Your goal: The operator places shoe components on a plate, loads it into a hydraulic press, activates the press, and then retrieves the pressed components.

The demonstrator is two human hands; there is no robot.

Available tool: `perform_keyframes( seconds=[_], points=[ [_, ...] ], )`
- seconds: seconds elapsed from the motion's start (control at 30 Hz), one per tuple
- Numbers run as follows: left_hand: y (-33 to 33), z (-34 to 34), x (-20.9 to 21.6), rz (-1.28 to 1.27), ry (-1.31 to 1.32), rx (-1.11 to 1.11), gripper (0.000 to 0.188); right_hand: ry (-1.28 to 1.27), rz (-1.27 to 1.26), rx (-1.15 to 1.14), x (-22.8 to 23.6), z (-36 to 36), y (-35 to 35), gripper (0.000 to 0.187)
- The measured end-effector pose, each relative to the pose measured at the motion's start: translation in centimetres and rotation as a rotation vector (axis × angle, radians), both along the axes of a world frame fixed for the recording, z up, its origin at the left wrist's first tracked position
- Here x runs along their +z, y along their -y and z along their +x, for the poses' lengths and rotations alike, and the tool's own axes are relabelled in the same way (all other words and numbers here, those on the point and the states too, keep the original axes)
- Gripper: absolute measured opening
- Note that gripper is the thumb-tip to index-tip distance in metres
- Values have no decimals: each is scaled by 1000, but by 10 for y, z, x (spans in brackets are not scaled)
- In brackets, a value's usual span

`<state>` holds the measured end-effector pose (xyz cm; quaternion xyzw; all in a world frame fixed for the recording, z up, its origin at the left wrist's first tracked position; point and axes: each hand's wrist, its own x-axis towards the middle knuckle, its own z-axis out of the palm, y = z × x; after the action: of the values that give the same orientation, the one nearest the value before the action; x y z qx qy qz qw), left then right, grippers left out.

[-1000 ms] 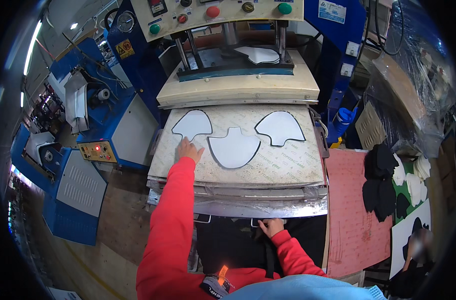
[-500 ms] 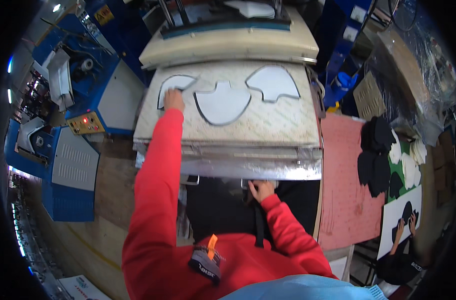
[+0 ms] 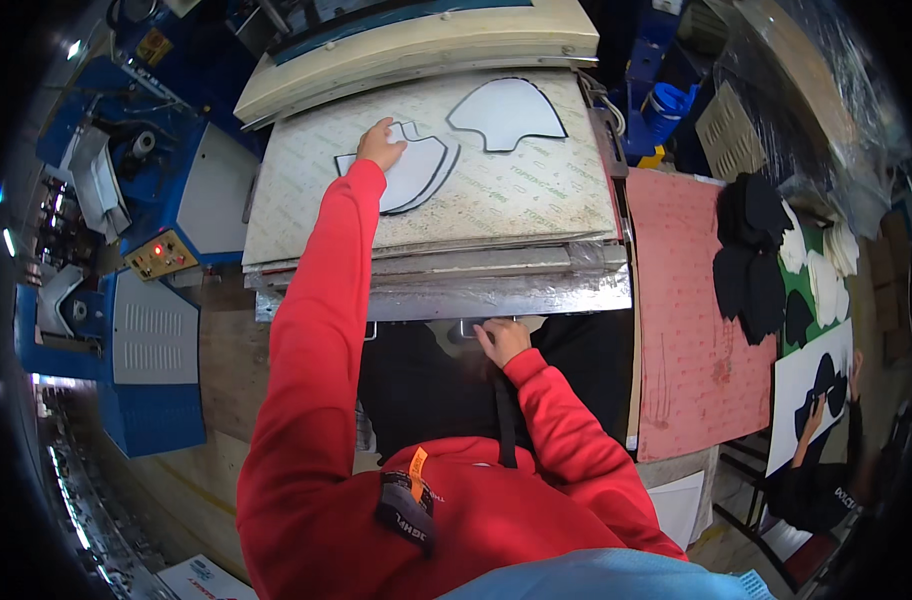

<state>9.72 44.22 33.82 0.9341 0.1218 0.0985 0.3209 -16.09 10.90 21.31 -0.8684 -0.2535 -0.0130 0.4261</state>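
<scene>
On the pale press board point(image 3: 516, 205), my left hand point(image 3: 381, 148) is closed on the edge of a white shaped piece with a dark border. Two such white pieces point(image 3: 413, 180) overlap under and beside this hand, partly hidden by it. A third white piece point(image 3: 508, 113), fan-shaped with a short tab, lies flat to the right. My right hand point(image 3: 503, 342) is closed at the metal handle point(image 3: 467, 328) below the front edge of the board.
Above the board sits the press's upper plate point(image 3: 426, 58). A red-topped table point(image 3: 691, 320) stands to the right, with stacked black pieces point(image 3: 751, 260) and white pieces point(image 3: 824, 285) beyond. Another person's hands point(image 3: 813, 418) work at a white board. Blue machines point(image 3: 156, 390) stand left.
My left hand has moved right with the left piece, which now overlaps the middle one. My right hand stays by the handle. The view has shifted and tilted.
</scene>
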Motion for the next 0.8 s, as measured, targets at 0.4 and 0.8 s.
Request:
perform_keyframes(
  seconds=[0.4, 0.8],
  points=[
    [52, 13, -4, 478, -129, 213, 79, -41, -45, 48, 1, -2, 8, 28],
    [69, 10, -6, 562, -204, -163, 54, 49, 44, 32, -6, -3, 4, 28]
  ],
)
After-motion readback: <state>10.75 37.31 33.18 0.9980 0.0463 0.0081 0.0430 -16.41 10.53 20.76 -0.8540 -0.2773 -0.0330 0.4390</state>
